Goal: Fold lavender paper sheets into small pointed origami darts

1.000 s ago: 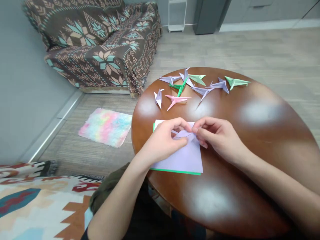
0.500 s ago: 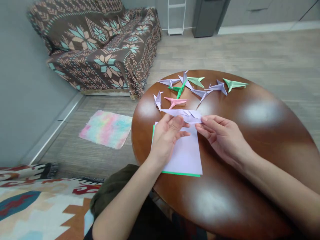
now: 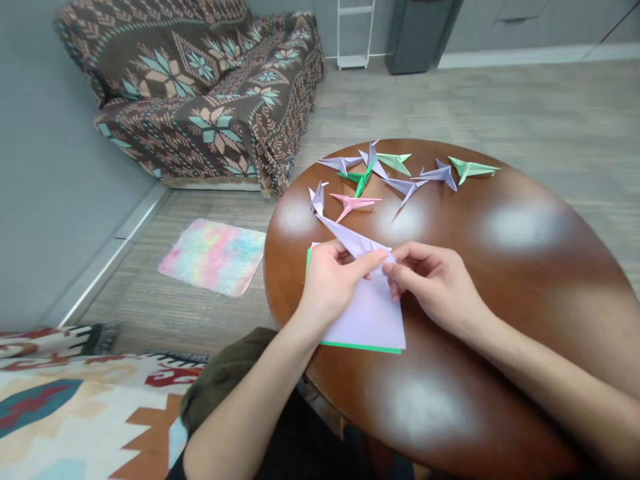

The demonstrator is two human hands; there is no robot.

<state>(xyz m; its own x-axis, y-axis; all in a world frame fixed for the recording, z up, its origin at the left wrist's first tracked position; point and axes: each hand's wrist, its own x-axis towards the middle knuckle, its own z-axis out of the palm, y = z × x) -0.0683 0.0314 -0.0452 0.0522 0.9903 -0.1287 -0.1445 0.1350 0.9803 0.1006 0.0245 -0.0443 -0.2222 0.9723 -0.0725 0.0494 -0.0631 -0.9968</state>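
Note:
My left hand (image 3: 331, 283) and my right hand (image 3: 429, 285) both pinch a folded lilac paper piece (image 3: 347, 236) above the round wooden table (image 3: 500, 280). Its long point slants up and to the left. Under my hands lies a stack of flat paper sheets (image 3: 370, 320), lilac on top with a green sheet (image 3: 360, 347) showing at the edges.
Several finished folded paper figures in lilac, green and pink (image 3: 355, 202) lie across the far side of the table. A patterned sofa (image 3: 200, 87) stands at the back left. A pastel mat (image 3: 213, 255) and a patterned rug (image 3: 75, 413) lie on the floor.
The folded lilac piece was lifted off the sheets and held level, then turned so its point slants up-left. Both hands drew back toward me slightly.

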